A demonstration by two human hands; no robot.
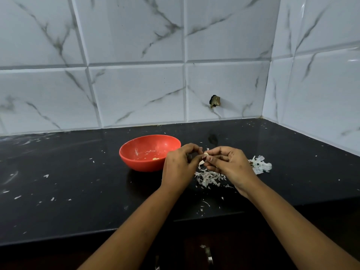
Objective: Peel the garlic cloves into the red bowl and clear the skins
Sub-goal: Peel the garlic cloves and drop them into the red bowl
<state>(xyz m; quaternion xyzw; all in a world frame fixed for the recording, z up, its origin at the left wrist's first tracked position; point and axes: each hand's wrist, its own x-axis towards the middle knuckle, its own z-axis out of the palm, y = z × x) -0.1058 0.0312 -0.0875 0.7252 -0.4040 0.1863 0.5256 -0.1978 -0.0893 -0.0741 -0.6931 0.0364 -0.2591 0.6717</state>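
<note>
Left hand, right hand pinch garlic clove, right of red bowl.

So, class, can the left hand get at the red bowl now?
Probably yes: the left hand sits beside the red bowl with nothing between, but it would first have to release the garlic clove.

Left forearm and right forearm enter from the lower edge and converge. We note the left hand knuckles up, fingers curled, its fingertips pinching a garlic clove. Right hand meets it fingertip to fingertip, fingers curled, thumbnail towards us, pinching the same clove. Wrists apart.
</note>
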